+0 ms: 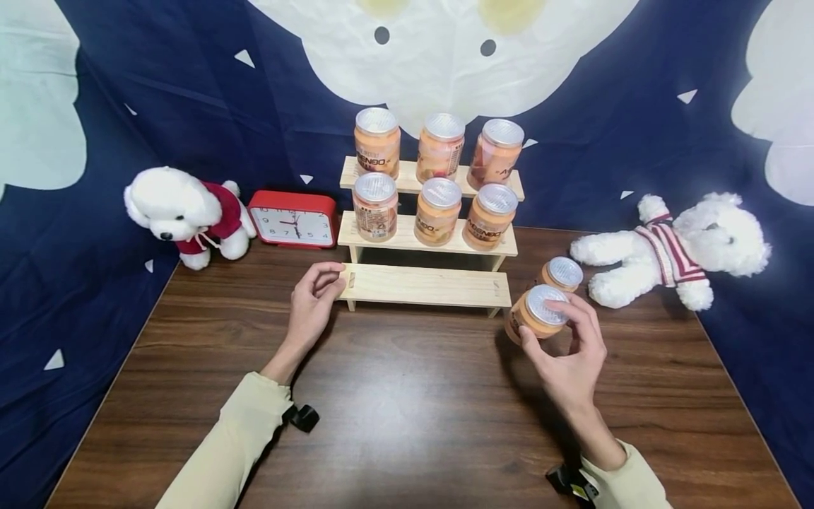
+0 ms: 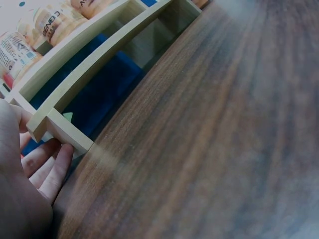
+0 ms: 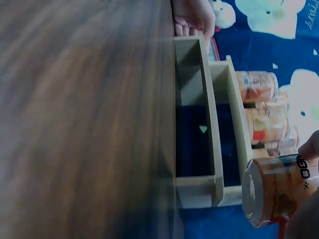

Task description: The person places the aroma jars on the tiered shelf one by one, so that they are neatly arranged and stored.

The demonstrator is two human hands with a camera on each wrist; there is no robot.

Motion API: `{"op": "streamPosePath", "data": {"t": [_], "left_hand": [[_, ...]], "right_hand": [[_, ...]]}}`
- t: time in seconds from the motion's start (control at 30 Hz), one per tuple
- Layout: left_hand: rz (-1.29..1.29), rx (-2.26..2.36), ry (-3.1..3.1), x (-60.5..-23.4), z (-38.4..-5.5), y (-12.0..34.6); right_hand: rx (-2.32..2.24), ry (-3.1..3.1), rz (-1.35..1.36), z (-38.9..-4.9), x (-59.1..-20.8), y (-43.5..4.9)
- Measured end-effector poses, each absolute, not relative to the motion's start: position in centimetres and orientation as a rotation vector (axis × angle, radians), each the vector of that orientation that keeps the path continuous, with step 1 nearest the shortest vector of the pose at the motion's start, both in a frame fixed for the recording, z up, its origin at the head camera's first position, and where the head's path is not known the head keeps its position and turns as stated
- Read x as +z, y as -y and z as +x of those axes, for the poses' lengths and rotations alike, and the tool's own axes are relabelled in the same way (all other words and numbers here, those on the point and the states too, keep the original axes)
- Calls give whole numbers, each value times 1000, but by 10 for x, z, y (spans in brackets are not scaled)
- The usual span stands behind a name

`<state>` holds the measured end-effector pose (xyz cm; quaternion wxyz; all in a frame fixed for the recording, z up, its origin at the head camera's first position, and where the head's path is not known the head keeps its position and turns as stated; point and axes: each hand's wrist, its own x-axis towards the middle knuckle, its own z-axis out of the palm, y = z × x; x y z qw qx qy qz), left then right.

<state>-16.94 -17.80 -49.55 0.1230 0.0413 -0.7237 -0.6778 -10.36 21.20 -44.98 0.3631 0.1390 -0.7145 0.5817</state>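
My right hand grips a fruit jar with a silver lid, thumb on its side and fingers at the lid. It is held above the table, just off the right end of the wooden tiered shelf; its base shows in the right wrist view. Behind it stands another jar, partly hidden. My left hand holds the left end of the shelf's lowest step, and its fingertips touch the end support in the left wrist view. That lowest step is bare.
Similar jars stand in threes on the middle step and the top step. To the left are a red clock and a white toy dog. A white plush toy lies at right on the brown table.
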Motion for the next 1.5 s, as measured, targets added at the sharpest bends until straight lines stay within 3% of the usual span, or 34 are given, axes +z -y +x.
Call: {"op": "streamPosePath", "data": {"t": [0.5,1.5], "left_hand": [[116,-1967,2116,-496,-168,178],[106,-1980,2109,-497,-168,179]], "right_hand": [[1558,1875,597,-115,-434,-166],[1599,2024,597,-152,-439,-90]]}}
